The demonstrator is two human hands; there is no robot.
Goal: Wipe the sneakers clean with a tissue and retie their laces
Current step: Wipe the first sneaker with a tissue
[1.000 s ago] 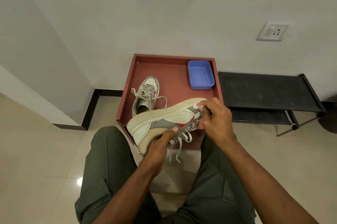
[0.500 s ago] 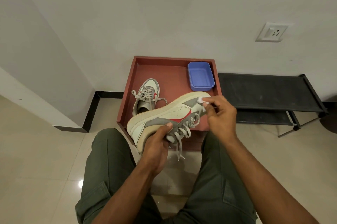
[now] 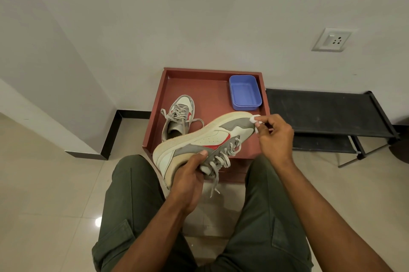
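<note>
Above the red tray point(image 3: 159, 103), left hand point(image 3: 188, 185) gripping a sneaker point(image 3: 205, 139) (laces loose), right hand point(image 3: 275, 136) pinching tissue point(image 3: 254, 119) at its toe.

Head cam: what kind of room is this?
Probably a home entryway or hallway corner. Tiled floor with dark skirting, a wall socket on a plain wall, and a low black shoe rack beside a red tray holding a sneaker.
</note>
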